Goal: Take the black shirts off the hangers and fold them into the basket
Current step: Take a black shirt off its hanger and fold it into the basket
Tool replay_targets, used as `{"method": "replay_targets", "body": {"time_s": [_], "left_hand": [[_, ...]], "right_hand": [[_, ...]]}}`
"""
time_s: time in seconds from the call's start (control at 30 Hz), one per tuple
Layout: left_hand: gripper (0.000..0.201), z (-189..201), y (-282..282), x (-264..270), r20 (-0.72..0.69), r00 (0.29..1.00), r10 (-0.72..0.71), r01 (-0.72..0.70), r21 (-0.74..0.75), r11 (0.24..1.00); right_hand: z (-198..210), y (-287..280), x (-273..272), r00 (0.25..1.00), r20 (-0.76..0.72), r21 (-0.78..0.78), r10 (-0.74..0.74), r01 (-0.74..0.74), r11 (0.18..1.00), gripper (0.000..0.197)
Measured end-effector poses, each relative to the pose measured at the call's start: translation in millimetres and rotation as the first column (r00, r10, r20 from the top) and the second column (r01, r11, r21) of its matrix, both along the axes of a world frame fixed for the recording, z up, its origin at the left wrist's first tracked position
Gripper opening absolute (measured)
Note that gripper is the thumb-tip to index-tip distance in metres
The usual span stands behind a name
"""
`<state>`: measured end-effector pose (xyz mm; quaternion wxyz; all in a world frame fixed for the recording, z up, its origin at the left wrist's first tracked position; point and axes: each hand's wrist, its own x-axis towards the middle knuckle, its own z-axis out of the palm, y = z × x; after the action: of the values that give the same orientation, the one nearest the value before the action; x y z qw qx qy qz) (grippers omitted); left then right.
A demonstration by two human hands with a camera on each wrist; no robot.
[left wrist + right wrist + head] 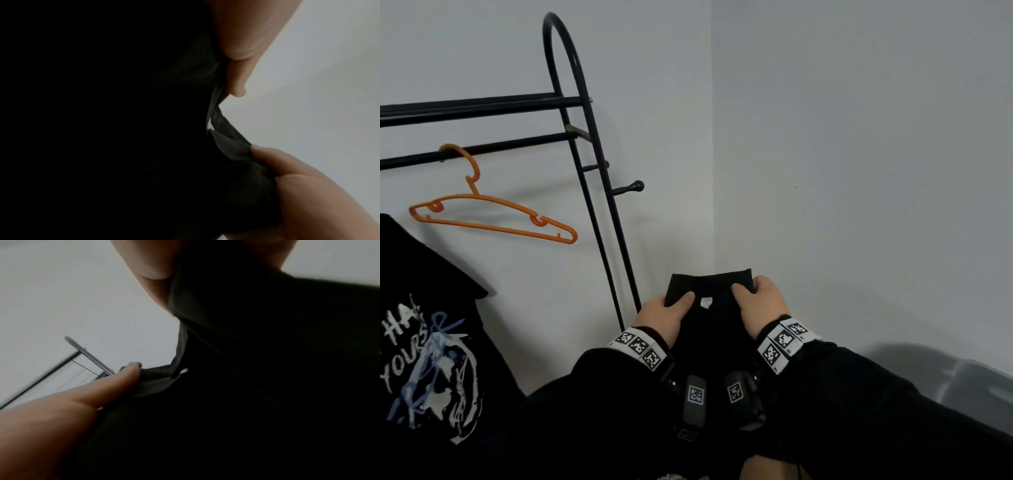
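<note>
Both hands held one black shirt (pixel 710 308) up in front of the chest, to the right of the rack's (pixel 585 137) foot. Left hand (pixel 666 317) gripped the shirt's upper left edge: thumb on the near face, fingers curled behind the cloth. Right hand (pixel 763 306) gripped the upper right edge the same way. A small white tag (pixel 706 302) showed between the two thumbs. The shirt's top edge ran roughly level; the cloth below hung down between the wrists and merged with the dark sleeves.

Left wrist view: thumb and fingers (pixel 236 78) pinched a folded hem of dark cloth (pixel 228 146) against a pale wall. Right wrist view: the same pinch, thumb (pixel 115 382) laid along the hem.

An orange hanger (pixel 493 216), bare, hung from the rack's lower rail. Left of the rack's foot and below the hanger, a second black shirt (pixel 431 359) with white and blue print hung at the frame's edge; its hanger was out of view. Well right of the rack, a grey basket (pixel 976 387) sat at the lower right edge, only partly seen.
</note>
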<state>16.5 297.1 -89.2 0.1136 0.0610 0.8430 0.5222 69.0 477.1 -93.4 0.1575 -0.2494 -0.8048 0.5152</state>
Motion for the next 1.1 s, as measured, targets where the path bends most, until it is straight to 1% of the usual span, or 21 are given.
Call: {"method": "replay_targets", "body": {"time_s": [0.1, 0.17, 0.23, 0.3, 0.33, 0.37, 0.43, 0.5, 0.53, 0.6, 0.67, 0.73, 0.77, 0.83, 0.87, 0.9, 0.93, 0.97, 1.0, 1.03, 1.1], "left_hand": [[0.028, 1, 19, 15, 0.079, 0.997, -0.015, -0.001, 0.205, 0.979], [0.030, 1, 29, 23, 0.101, 0.993, -0.053, 0.021, 0.289, 0.957], [0.023, 2, 40, 30, 0.110, 0.987, -0.117, 0.074, 0.336, 0.939], [0.009, 1, 50, 35, 0.130, 0.975, -0.179, 0.119, 0.378, 0.918], [0.004, 0, 54, 37, 0.153, 0.967, -0.202, 0.126, 0.404, 0.906], [0.010, -2, 57, 38, 0.183, 0.956, -0.229, 0.130, 0.435, 0.891], [0.027, -5, 65, 41, 0.240, 0.923, -0.302, 0.151, 0.494, 0.856], [0.048, -8, 76, 46, 0.264, 0.888, -0.377, 0.199, 0.520, 0.831], [0.054, -8, 78, 47, 0.265, 0.878, -0.398, 0.214, 0.526, 0.823], [0.056, -8, 84, 47, 0.269, 0.867, -0.419, 0.235, 0.519, 0.822], [0.042, -11, 90, 42, 0.261, 0.873, -0.413, 0.255, 0.476, 0.841], [0.018, -19, 96, 31, 0.185, 0.925, -0.333, 0.245, 0.380, 0.892], [0.021, -24, 102, 24, 0.141, 0.943, -0.303, 0.247, 0.316, 0.916], [0.049, -29, 105, 15, 0.075, 0.959, -0.273, 0.242, 0.281, 0.929], [0.060, -27, 110, 12, 0.053, 0.944, -0.327, 0.294, 0.318, 0.901], [0.063, -27, 115, 7, 0.039, 0.911, -0.411, 0.372, 0.354, 0.858], [0.056, -23, 120, 4, 0.014, 0.865, -0.502, 0.462, 0.366, 0.808], [0.041, -18, 127, 1, -0.016, 0.834, -0.552, 0.522, 0.348, 0.779], [0.024, -10, 135, -2, -0.047, 0.821, -0.568, 0.553, 0.309, 0.774], [0.015, -2, 143, -6, -0.075, 0.824, -0.561, 0.558, 0.280, 0.782], [0.012, 11, 159, -14, -0.149, 0.817, -0.557, 0.576, 0.230, 0.784]], "right_hand": [[-1, -7, 7, 0.992, -0.113, -0.241, 0.060, -0.086, 0.967, 0.035], [-3, -11, 12, 0.979, -0.155, -0.340, 0.131, -0.178, 0.923, 0.041], [-4, -10, 17, 0.961, -0.190, -0.389, 0.200, -0.261, 0.884, 0.036], [-4, -5, 23, 0.948, -0.245, -0.453, 0.202, -0.296, 0.841, 0.025], [-4, -2, 27, 0.947, -0.256, -0.445, 0.194, -0.294, 0.846, 0.022], [-7, 4, 31, 0.947, -0.258, -0.403, 0.193, -0.287, 0.869, 0.026], [-12, 17, 37, 0.949, -0.221, -0.294, 0.222, -0.283, 0.913, 0.041], [-16, 33, 44, 0.957, -0.196, -0.227, 0.215, -0.257, 0.939, 0.040], [-16, 37, 46, 0.957, -0.198, -0.214, 0.213, -0.254, 0.943, 0.039], [-17, 49, 50, 0.960, -0.192, -0.153, 0.203, -0.234, 0.960, 0.032], [-20, 61, 49, 0.969, -0.175, -0.066, 0.172, -0.186, 0.980, 0.023], [-26, 71, 47, 0.978, -0.165, -0.090, 0.124, -0.140, 0.986, 0.016], [-29, 77, 46, 0.979, -0.177, -0.138, 0.100, -0.126, 0.982, 0.012], [-28, 82, 49, 0.970, -0.221, -0.250, 0.104, -0.159, 0.955, 0.019], [-26, 86, 51, 0.962, -0.252, -0.314, 0.102, -0.182, 0.932, 0.020], [-26, 90, 52, 0.956, -0.274, -0.355, 0.106, -0.203, 0.912, 0.020], [-24, 95, 54, 0.949, -0.297, -0.386, 0.108, -0.222, 0.895, 0.021], [-21, 101, 57, 0.947, -0.303, -0.388, 0.108, -0.226, 0.893, 0.021], [-18, 108, 60, 0.943, -0.312, -0.388, 0.112, -0.234, 0.892, 0.020], [-17, 115, 63, 0.948, -0.300, -0.377, 0.107, -0.220, 0.900, 0.019], [-16, 129, 69, 0.965, -0.243, -0.342, 0.099, -0.181, 0.922, 0.018]]}}
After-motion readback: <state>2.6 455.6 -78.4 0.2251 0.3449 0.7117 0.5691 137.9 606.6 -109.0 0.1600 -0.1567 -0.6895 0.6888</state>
